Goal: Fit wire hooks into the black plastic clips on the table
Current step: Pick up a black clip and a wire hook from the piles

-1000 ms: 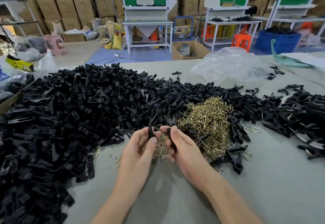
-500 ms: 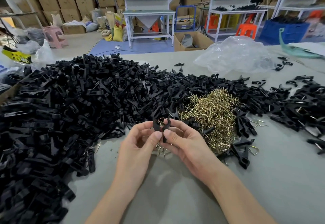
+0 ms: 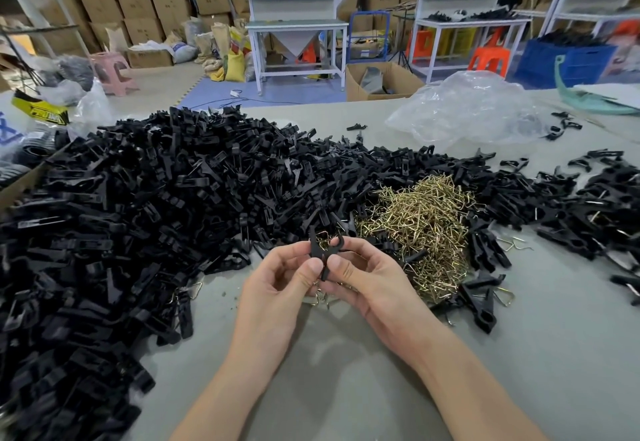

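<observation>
Plainly, most of the work lies ahead. A huge heap of black plastic clips (image 3: 156, 215) covers the left and middle of the table (image 3: 346, 388), and few of them show any wire. The loose wire hooks (image 3: 422, 229) sit in a brass-coloured tangle just right of centre, hemmed in by clips. To the far right lies a smaller spread of clips (image 3: 588, 218), several with a glint of wire, and I judge these to be the fitted ones. A few more with wire loops (image 3: 498, 293) lie just beside the hook pile, near the right hand (image 3: 374, 281).

One clip (image 3: 320, 251) is in work, raised above the table in front of the hook pile. The left hand (image 3: 277, 281) and the right hand both pinch it, thumbs pressed to its lower end and fingers (image 3: 313, 267) curled round behind. Some wire shows at the clip's forked top, but whether that is a hook going in or only the pile behind cannot be told. So the step in hand looks like seating a hook, not yet clearly done.

A crumpled clear plastic bag (image 3: 464, 111) lies at the far edge.
</observation>
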